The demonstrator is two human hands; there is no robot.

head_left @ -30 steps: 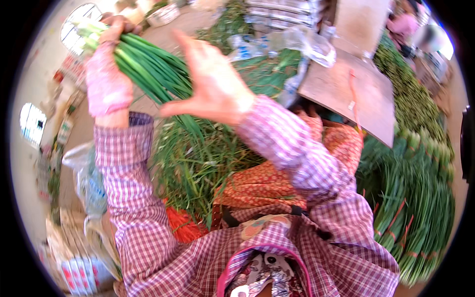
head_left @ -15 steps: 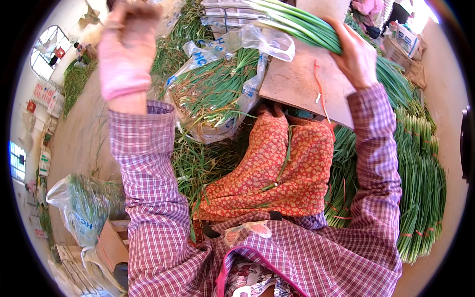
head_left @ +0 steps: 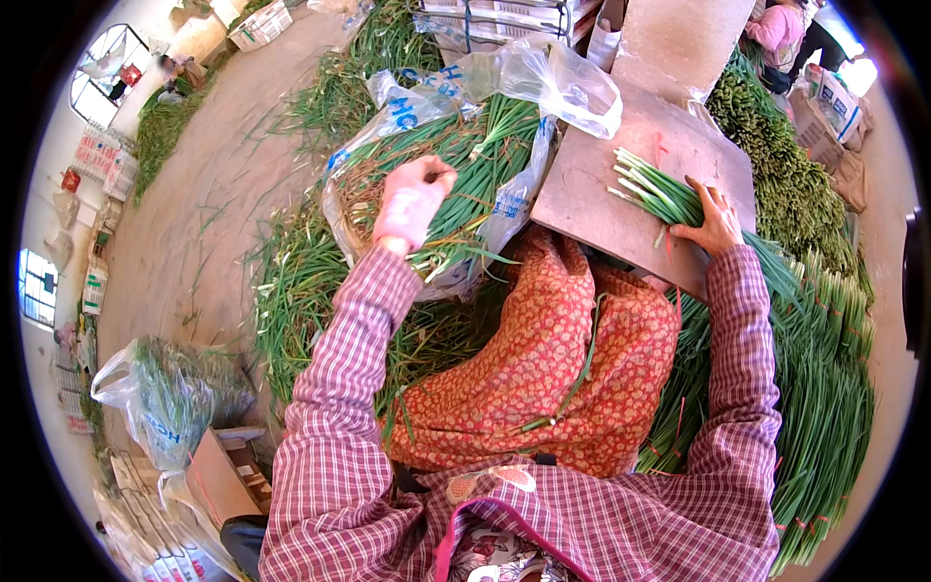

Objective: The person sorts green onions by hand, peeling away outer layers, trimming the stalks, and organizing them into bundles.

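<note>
- So the green onion bunch (head_left: 661, 189) is being held by the right hand (head_left: 717, 221), thumb on the near side, fingers on the far side. Definitely closed around the stems.
- Just under that grip there's the board (head_left: 592, 184), probably used as a flat rest so the stalks stay lined up. White ends are pointed left, away from the palm, presumably left exposed for that reason.
- The left hand (head_left: 415, 199) is hung over the loose onion heap (head_left: 504, 131), fingers curled in. Whether anything's pinched there can't be told.
- Right beside that hand, the heap is ringed by crinkly clear plastic sheeting (head_left: 572, 92), likely to keep it contained.
- Texture-wise: slick, tube-like stems in the right grip; stiff, flat, scuffed brown board; tangled, partly dried strands under the left hand.
- Nearer the body than the right grip, long bundles (head_left: 824, 417) are stacked, some cinched with thin red ties.
</note>
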